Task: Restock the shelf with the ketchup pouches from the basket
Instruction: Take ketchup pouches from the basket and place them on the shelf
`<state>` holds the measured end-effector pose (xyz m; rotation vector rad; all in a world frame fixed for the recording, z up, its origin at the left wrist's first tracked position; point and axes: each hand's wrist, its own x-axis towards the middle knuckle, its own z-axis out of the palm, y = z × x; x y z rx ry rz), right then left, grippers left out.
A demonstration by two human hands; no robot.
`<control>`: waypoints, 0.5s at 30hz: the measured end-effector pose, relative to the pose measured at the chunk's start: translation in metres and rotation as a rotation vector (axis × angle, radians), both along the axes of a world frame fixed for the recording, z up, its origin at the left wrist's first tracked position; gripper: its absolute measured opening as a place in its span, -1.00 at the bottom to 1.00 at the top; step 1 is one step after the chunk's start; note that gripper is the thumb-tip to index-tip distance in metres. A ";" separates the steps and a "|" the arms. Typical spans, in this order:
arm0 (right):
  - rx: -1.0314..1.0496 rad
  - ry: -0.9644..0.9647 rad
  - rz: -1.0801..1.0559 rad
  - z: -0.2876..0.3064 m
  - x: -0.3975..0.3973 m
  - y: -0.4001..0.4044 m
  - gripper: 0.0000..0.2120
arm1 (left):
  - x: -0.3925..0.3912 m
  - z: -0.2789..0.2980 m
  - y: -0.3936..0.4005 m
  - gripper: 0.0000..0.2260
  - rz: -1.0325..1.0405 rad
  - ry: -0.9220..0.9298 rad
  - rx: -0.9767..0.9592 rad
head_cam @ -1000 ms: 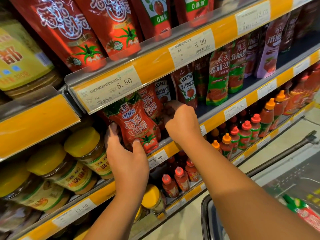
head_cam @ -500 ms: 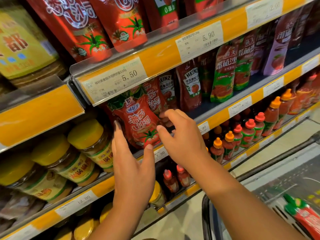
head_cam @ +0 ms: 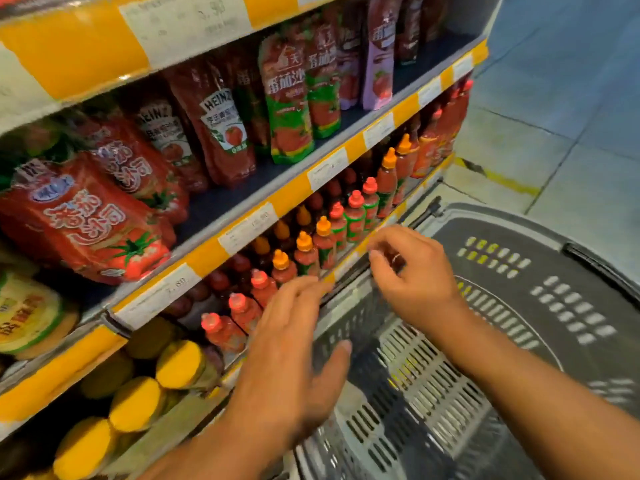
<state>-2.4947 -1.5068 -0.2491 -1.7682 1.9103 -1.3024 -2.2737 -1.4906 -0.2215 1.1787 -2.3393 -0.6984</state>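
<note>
Grey slatted basket shows no ketchup pouches here, so keep your empty left hand and right hand, grips apart, low and check before reaching; the red pouch sits shelved.

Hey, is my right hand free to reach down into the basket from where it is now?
Probably yes. The right hand hangs just above the grey basket, fingers loosely curled and holding nothing. Nothing lies between it and the basket floor; the left hand is off to the side.
</note>
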 end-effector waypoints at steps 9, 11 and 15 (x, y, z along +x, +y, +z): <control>0.904 -0.028 -0.499 -0.127 -0.133 0.052 -0.84 | -0.090 -0.045 -0.043 -0.15 -0.010 -0.532 -0.170; 1.043 0.002 -0.455 -0.151 -0.140 0.055 -0.91 | -0.090 -0.047 -0.039 -0.17 0.015 -0.545 -0.231; 1.192 0.039 -0.416 -0.181 -0.144 0.046 -0.73 | -0.087 -0.047 -0.040 -0.18 0.015 -0.565 -0.274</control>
